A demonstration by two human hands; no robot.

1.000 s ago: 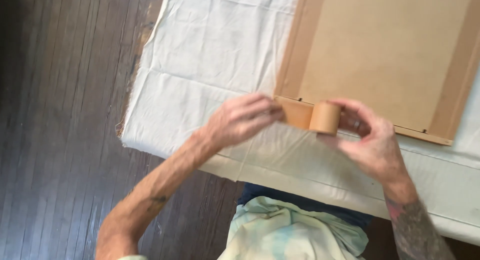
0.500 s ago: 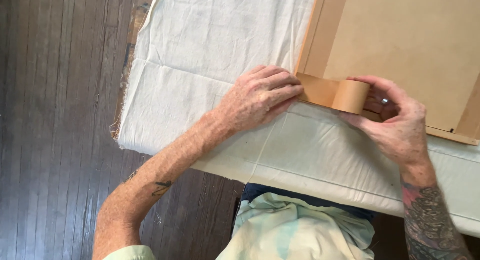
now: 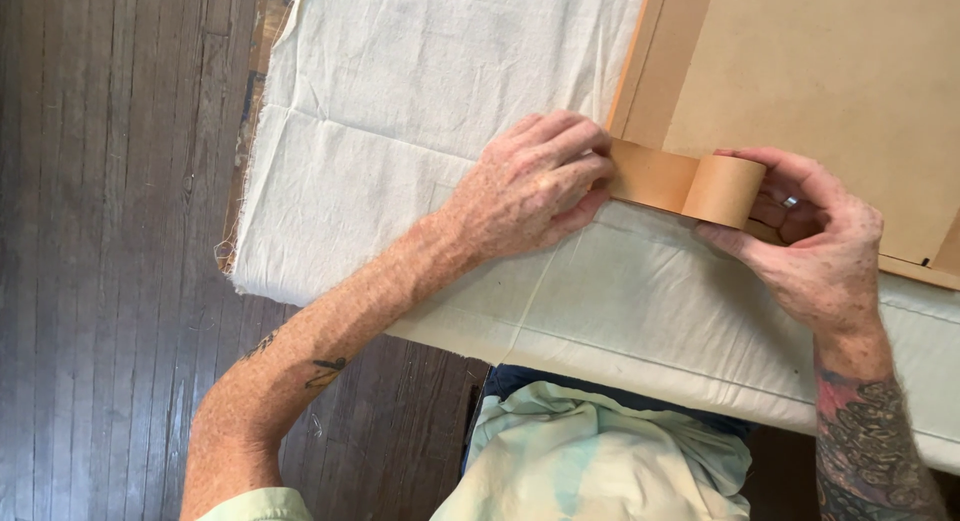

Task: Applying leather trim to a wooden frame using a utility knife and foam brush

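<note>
A roll of brown paper tape point(image 3: 724, 191) stands on edge at the near edge of a flat brown frame back point(image 3: 840, 91). My right hand point(image 3: 810, 246) grips the roll with its fingers curled around and through it. A strip of tape point(image 3: 650, 176) runs left from the roll along the frame's bottom edge. My left hand point(image 3: 535, 186) lies flat with its fingertips pressed on the strip's free end at the frame's lower left corner.
The frame lies on a table covered with a cream cloth point(image 3: 420, 111), whose frayed left edge hangs near a dark wooden plank floor point(image 3: 110, 231). My pale shirt point(image 3: 600, 461) shows below the table's front edge.
The view has shifted so that both hands and the frame sit further right. The roll has drawn further right from my left hand, leaving a longer strip of tape along the frame's edge.
</note>
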